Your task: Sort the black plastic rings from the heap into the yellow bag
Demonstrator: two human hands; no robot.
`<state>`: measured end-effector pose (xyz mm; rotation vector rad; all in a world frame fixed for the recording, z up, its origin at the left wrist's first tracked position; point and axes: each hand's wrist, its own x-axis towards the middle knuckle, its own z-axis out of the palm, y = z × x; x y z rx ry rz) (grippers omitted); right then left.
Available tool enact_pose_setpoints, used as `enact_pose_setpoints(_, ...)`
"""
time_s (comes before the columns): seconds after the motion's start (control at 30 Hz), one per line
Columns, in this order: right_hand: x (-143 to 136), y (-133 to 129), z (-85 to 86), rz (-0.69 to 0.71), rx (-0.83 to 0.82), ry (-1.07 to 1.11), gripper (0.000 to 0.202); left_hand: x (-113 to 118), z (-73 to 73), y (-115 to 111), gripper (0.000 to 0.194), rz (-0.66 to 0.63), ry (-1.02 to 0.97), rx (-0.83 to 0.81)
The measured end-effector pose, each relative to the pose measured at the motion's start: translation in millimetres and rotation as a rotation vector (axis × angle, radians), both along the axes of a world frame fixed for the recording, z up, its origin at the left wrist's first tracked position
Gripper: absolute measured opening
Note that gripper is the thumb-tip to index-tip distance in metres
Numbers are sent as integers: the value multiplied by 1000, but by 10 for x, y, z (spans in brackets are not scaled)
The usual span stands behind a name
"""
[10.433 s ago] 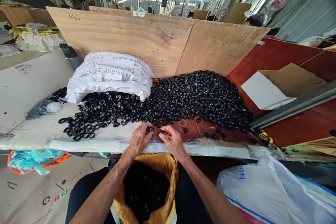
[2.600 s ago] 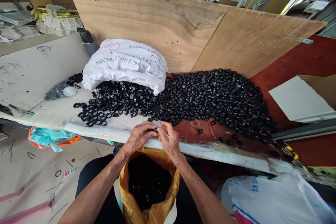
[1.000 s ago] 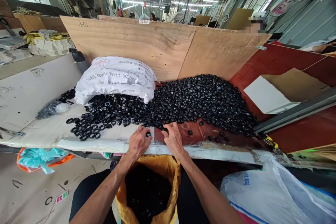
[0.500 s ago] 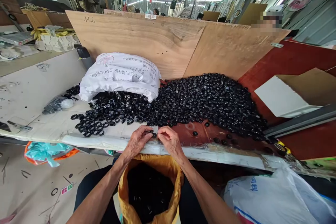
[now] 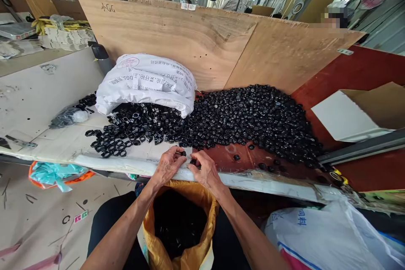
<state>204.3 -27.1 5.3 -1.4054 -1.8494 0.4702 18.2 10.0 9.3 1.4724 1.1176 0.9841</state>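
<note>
My left hand (image 5: 170, 164) is closed, with a small black plastic part (image 5: 183, 154) pinched between thumb and fingertips. A little to the right, my right hand (image 5: 205, 169) grips another small black piece (image 5: 193, 161); its exact shape is partly hidden by the fingers. The two hands are apart at the table's front edge. Beyond the left hand lie loose black rings (image 5: 118, 147), some spilling from under a white printed sack (image 5: 145, 78). A large heap of round black caps (image 5: 249, 114) spreads to the right. Below the hands, an orange-yellow sack (image 5: 148, 236) stands open between the knees, with black parts inside.
Wooden boards (image 5: 164, 33) wall off the back. At right are an open cardboard box (image 5: 344, 116) and a grey metal bar (image 5: 363, 147). A white plastic sack (image 5: 316, 232) sits low right. A teal-filled orange bag (image 5: 60, 173) hangs at left.
My hands have moved apart from where they met, each now with a black piece. The view has tilted slightly downward.
</note>
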Motion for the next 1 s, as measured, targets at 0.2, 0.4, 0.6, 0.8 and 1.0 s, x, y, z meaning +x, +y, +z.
enact_pose_setpoints(0.2,40,49,-15,-69,-97,237,20,-35,30,-23,32,-44,-92,-30)
enact_pose_setpoints(0.4,-53,102,1,-30,-250,674,26,-53,40,-27,36,-107,-226,-103)
enact_pose_setpoints(0.6,-92,102,-7,-45,-235,724,27,-66,88,-53,36,-112,-241,-115)
enact_pose_setpoints(0.8,-164,136,4,-20,-157,558,19,-68,60,-37,37,-110,-252,-105)
enact_pose_setpoints(1.0,-185,109,-40,-6,-86,574,19,-70,68,-35,41,-119,-315,-162)
